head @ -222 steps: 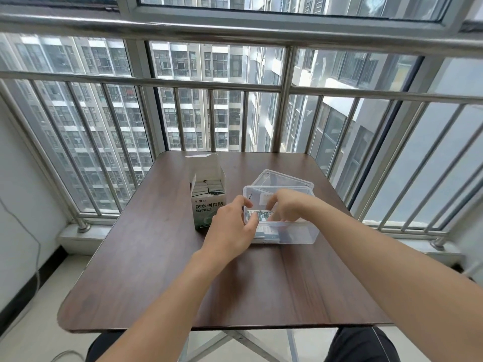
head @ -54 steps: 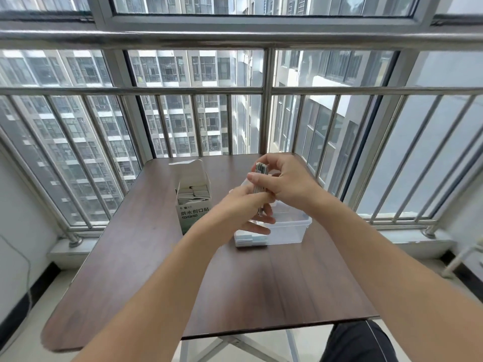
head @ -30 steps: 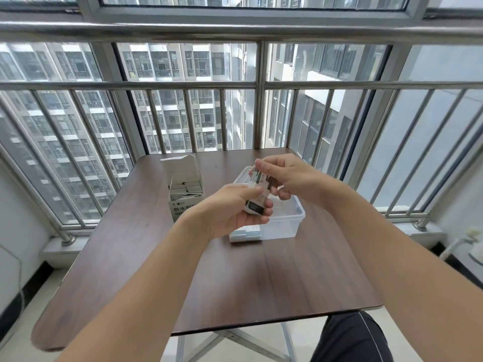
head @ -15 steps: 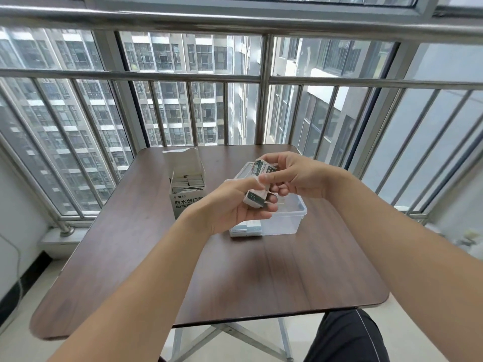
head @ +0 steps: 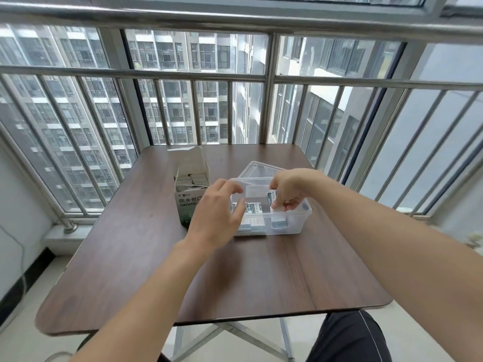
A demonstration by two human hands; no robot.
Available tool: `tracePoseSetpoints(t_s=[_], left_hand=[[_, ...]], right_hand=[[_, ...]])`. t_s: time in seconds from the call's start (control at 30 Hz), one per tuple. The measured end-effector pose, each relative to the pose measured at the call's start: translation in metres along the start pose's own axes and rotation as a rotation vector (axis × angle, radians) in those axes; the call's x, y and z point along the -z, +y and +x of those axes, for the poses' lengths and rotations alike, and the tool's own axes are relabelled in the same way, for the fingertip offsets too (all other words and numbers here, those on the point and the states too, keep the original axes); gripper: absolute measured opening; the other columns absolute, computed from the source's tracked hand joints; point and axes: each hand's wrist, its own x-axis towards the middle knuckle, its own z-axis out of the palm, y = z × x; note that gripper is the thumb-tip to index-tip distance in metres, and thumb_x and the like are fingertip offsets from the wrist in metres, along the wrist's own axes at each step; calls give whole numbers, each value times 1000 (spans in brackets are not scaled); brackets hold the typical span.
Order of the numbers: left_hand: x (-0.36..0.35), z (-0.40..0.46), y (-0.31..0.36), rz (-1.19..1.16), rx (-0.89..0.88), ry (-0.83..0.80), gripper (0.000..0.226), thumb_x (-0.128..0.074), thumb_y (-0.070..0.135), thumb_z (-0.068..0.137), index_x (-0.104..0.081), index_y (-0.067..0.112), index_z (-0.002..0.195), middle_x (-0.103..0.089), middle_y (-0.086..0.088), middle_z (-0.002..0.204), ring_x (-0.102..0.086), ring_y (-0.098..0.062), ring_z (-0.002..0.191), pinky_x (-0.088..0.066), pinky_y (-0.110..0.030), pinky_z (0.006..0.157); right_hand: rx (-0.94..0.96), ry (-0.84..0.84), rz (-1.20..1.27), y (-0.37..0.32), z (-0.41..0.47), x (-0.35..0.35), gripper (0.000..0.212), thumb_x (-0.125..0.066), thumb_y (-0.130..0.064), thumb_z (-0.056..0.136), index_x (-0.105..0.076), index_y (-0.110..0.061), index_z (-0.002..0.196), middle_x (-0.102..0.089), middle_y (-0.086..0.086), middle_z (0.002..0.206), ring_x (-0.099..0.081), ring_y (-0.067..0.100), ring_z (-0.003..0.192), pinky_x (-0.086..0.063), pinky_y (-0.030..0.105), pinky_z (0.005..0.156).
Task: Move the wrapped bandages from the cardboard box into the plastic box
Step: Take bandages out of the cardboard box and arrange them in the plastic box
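Note:
An open cardboard box (head: 188,205) with green print stands left of centre on the table, with wrapped bandages (head: 194,179) upright inside it. To its right sits the clear plastic box (head: 305,215), with several bandages lying on its bottom (head: 257,223). My left hand (head: 215,214) is at the plastic box's left end, thumb over the rim, fingers around a small stack of bandages (head: 252,207). My right hand (head: 290,190) reaches down into the box and pinches another few bandages (head: 271,197).
The plastic box's clear lid (head: 257,169) lies just behind it. The brown table (head: 235,278) stands against a barred window railing (head: 266,79). My dark-trousered knee (head: 347,338) shows under the near right edge.
Both hands have come down from in front of my chest into the plastic box, carrying the bandages with them. My view has tilted down slightly.

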Motion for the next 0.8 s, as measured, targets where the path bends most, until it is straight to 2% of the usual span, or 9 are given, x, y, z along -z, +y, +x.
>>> tracePoseSetpoints(t_s=[0.03,0.1,0.17,0.23,0.3,0.5,0.7,0.77,0.8], left_hand=[[-1,-1,-1,9,15,-11,17,-62,24,93,-64,19,109,-56,10,105,-55,-13,99,-43,-27,82],[-3,-2,-3,36,20,-46,18,-60,24,93,-64,19,111,-58,8,112,-54,-16,106,-44,-28,85],[-4,-4,-3,63,15,-84,17,-59,26,94,-65,20,109,-58,7,116,-52,-17,113,-47,-33,90],[-5,-4,-3,59,20,-99,16,-59,27,94,-67,20,106,-58,7,118,-52,-17,115,-48,-35,92],[-5,-3,-3,44,34,-94,15,-59,27,94,-68,21,104,-58,7,117,-52,-16,115,-46,-32,92],[-7,-3,-3,30,39,-93,13,-60,25,93,-68,20,102,-58,7,114,-52,-15,111,-45,-30,91],[-8,-3,-3,35,30,-98,13,-59,27,93,-68,21,101,-58,8,111,-53,-15,106,-45,-30,88],[-7,-3,-4,34,29,-99,13,-59,26,93,-68,21,101,-58,8,111,-53,-15,106,-43,-27,88],[-7,-2,-3,33,28,-99,13,-60,26,93,-68,20,101,-58,7,111,-53,-15,107,-42,-26,88]], right_hand=[[-20,-13,-4,-2,3,-2,51,-68,2,91,-46,-13,135,-57,11,69,-55,18,56,-56,26,54],[-50,-26,13,-2,8,-5,56,-67,2,92,-45,-2,143,-54,11,72,-53,19,60,-56,27,60],[-68,-27,10,-2,11,-8,53,-67,0,93,-47,4,142,-59,13,80,-57,22,68,-58,32,76],[-81,-30,-50,-2,12,-10,53,-67,-6,94,-47,4,142,-67,18,103,-64,27,87,-55,39,97],[-91,-38,-131,-3,13,-13,53,-67,-11,96,-47,4,142,-65,22,126,-67,31,104,-52,44,103],[-101,14,-485,-10,6,-18,44,-58,-17,99,-52,-5,141,-68,13,126,-69,30,111,-56,43,98],[-77,31,-674,-18,-10,-20,46,-48,-7,98,-52,-13,143,-67,5,130,-72,25,106,-56,39,97],[-59,28,-706,-20,-17,-18,51,-48,-5,98,-46,-17,148,-64,4,134,-72,25,107,-59,38,88],[-53,18,-709,-21,-22,-17,53,-47,-5,99,-42,-18,150,-63,3,137,-72,25,108,-60,35,75]])
